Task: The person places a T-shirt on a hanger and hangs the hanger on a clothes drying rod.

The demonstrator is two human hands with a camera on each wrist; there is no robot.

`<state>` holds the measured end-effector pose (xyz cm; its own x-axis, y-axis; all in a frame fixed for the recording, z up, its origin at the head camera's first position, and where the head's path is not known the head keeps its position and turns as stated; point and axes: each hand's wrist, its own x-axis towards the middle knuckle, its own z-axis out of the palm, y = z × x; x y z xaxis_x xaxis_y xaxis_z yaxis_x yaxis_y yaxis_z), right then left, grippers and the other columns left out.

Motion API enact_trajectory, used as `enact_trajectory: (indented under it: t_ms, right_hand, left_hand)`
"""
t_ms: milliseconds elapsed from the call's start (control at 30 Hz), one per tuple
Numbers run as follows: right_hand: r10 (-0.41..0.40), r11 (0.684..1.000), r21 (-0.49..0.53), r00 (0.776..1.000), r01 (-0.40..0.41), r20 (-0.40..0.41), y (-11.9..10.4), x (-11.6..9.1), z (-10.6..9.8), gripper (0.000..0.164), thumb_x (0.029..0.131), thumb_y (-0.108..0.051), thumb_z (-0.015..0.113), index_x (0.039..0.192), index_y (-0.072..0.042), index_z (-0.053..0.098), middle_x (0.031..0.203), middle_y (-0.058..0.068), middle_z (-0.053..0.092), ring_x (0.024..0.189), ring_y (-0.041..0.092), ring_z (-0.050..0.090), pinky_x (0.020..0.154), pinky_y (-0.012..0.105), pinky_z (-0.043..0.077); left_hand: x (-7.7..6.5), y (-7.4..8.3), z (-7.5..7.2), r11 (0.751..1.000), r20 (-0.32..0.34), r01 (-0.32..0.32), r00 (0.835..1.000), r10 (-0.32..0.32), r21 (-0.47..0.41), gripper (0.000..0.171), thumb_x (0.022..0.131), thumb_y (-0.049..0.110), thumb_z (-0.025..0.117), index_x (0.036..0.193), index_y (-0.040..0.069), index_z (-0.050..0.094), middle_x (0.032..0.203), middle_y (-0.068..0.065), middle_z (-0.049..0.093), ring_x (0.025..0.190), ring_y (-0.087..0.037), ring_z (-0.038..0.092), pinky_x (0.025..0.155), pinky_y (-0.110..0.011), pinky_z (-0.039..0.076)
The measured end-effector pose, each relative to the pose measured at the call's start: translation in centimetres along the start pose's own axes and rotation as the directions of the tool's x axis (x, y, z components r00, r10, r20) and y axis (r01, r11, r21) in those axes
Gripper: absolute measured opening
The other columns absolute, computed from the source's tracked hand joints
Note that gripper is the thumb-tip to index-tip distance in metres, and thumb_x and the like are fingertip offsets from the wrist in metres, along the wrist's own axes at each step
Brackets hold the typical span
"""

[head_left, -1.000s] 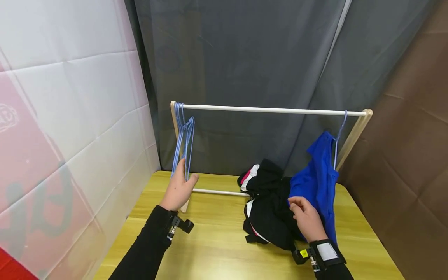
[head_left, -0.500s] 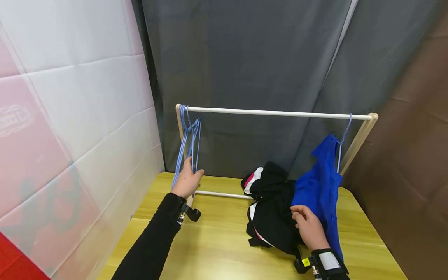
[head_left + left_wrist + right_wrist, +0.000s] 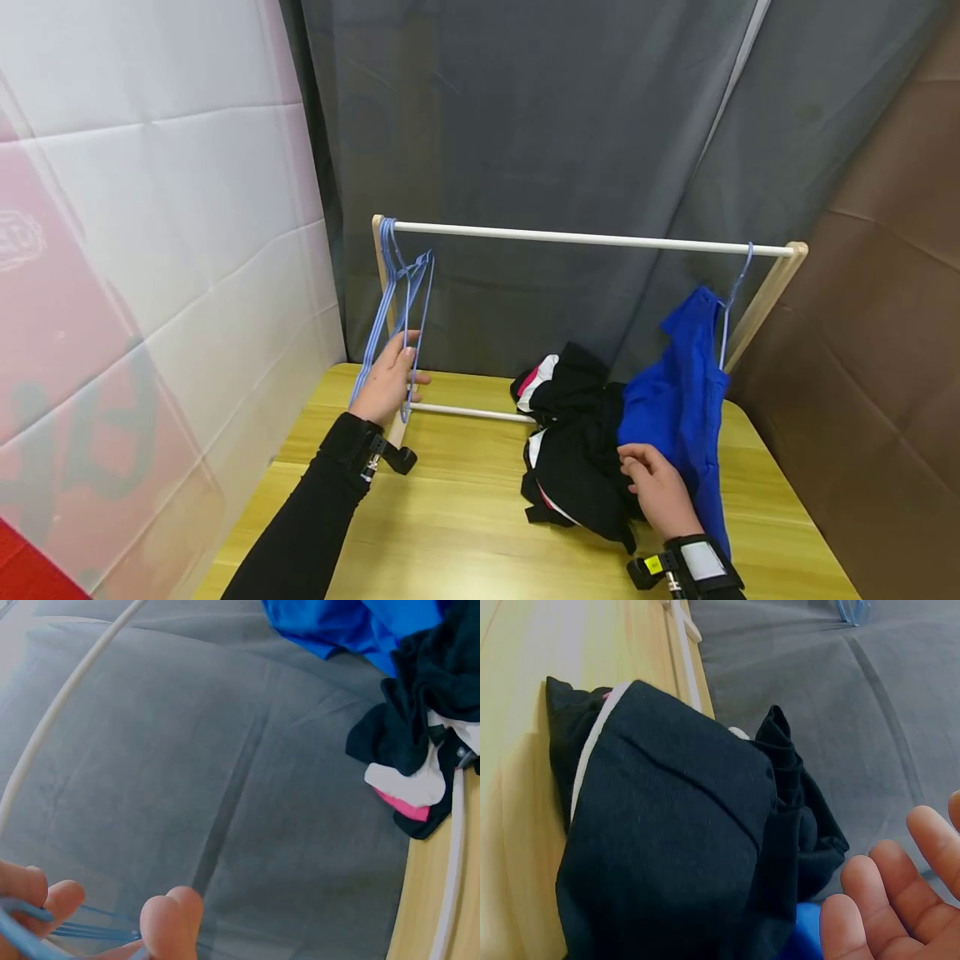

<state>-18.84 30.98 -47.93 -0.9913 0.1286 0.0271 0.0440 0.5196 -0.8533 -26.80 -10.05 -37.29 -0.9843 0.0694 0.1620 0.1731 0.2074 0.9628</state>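
Note:
Several blue clothes hangers (image 3: 377, 312) hang bunched at the left end of the rack's white top rail (image 3: 555, 237). My left hand (image 3: 386, 383) is among them, its fingers around the wire of the nearest hanger (image 3: 422, 337). Blue wire crosses those fingers (image 3: 64, 900) in the left wrist view; part of the grip lies outside that view. My right hand (image 3: 660, 492) is held loosely in front of the blue garment (image 3: 678, 392), which hangs from a hanger at the right end. Beside that hand lies a crumpled black garment (image 3: 581, 467) with white and pink trim.
The rack's wooden right post (image 3: 767, 304) and its white lower bar (image 3: 472, 411) stand on the yellow wooden table (image 3: 457, 517). A grey curtain (image 3: 525, 125) closes the back, a pale printed sheet (image 3: 165, 208) the left, and a brown sheet (image 3: 862, 375) the right.
My left hand has reached in among the hangers, and the nearest hanger now stands a little apart from the bunch. The right hand has stayed almost in place. The head view shifted slightly.

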Motion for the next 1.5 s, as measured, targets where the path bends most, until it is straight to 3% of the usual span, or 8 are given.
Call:
enact_trajectory:
  t_ms: [200,500,600,833,1033,1200,1367,1500]
  right_hand:
    - [-0.008,1.000,0.009,1.000,0.008,0.004,0.0,0.2,0.6,0.031,0.108,-0.016,0.044,0.132,-0.001,0.058,0.132,0.021,0.060,0.116,0.033,0.059,0.081,0.031,0.052]
    - [-0.019,1.000,0.014,1.000,0.019,-0.007,-0.2,0.8,1.8,0.029,0.107,-0.016,0.045,0.129,-0.003,0.060,0.130,0.019,0.062,0.113,0.031,0.060,0.081,0.031,0.052]
    - [-0.034,0.999,0.025,0.999,0.034,-0.016,-0.5,0.9,2.4,0.028,0.107,-0.015,0.046,0.128,-0.004,0.060,0.128,0.018,0.063,0.111,0.029,0.060,0.081,0.031,0.052]
    - [-0.188,0.982,-0.040,0.980,0.186,-0.060,-1.6,1.7,4.9,0.020,0.104,-0.011,0.054,0.118,-0.005,0.066,0.120,0.012,0.066,0.104,0.025,0.060,0.087,0.040,0.048]
    - [-0.312,0.932,-0.208,0.949,0.296,-0.044,-2.3,4.6,7.2,0.017,0.099,-0.010,0.059,0.113,-0.009,0.069,0.110,0.007,0.065,0.097,0.023,0.061,0.087,0.044,0.048]
    - [-0.382,0.878,-0.322,0.924,0.353,-0.027,-3.2,7.3,7.7,0.020,0.095,-0.007,0.059,0.112,-0.007,0.069,0.103,0.008,0.063,0.094,0.026,0.062,0.085,0.045,0.049]
    - [-0.461,0.791,-0.449,0.887,0.416,0.010,-4.1,9.8,8.3,0.025,0.093,-0.006,0.058,0.116,-0.005,0.069,0.116,0.016,0.062,0.109,0.038,0.056,0.096,0.053,0.045]
    - [-0.484,0.718,-0.551,0.874,0.425,0.043,-4.1,10.8,9.0,0.030,0.091,-0.005,0.062,0.121,-0.006,0.069,0.126,0.018,0.061,0.122,0.044,0.049,0.102,0.058,0.041]
  left_hand:
    - [-0.6,0.8,0.0,0.999,-0.025,-0.048,0.999,0.048,0.019,0.038,0.113,0.023,0.031,0.149,0.015,0.042,0.151,-0.020,0.042,0.108,-0.036,0.064,0.072,-0.041,0.056]
    - [-3.0,1.9,0.0,0.989,0.064,-0.136,0.989,0.133,0.059,0.030,0.112,0.014,0.032,0.134,0.005,0.051,0.144,-0.018,0.050,0.121,-0.039,0.058,0.088,-0.055,0.050]
    - [-3.6,0.9,0.4,0.993,0.100,-0.121,0.988,0.120,0.006,0.029,0.112,0.013,0.033,0.129,0.001,0.053,0.138,-0.019,0.054,0.114,-0.041,0.062,0.083,-0.053,0.051]
    - [-4.9,-4.5,1.9,0.994,0.136,-0.071,0.987,0.081,-0.078,0.027,0.113,0.018,0.034,0.128,0.008,0.054,0.125,-0.016,0.067,0.088,-0.036,0.069,0.058,-0.031,0.052]
    - [-6.8,-7.6,4.2,0.998,0.132,-0.062,0.989,0.063,-0.006,0.028,0.113,0.018,0.033,0.128,0.008,0.054,0.122,-0.018,0.068,0.081,-0.034,0.069,0.055,-0.034,0.053]
    - [-8.5,-9.7,5.5,0.996,0.125,-0.037,0.992,0.028,0.076,0.026,0.112,0.020,0.035,0.125,0.011,0.057,0.121,-0.017,0.068,0.080,-0.030,0.068,0.053,-0.032,0.051]
    - [-9.8,-10.7,6.3,0.987,0.099,-0.034,0.995,0.018,0.157,0.024,0.112,0.018,0.037,0.123,0.011,0.058,0.120,-0.017,0.067,0.081,-0.023,0.067,0.063,-0.034,0.050]
    - [-10.4,-11.0,6.7,0.974,0.085,-0.048,0.996,0.030,0.221,0.026,0.112,0.018,0.038,0.123,0.009,0.059,0.117,-0.013,0.067,0.086,-0.022,0.067,0.072,-0.040,0.050]
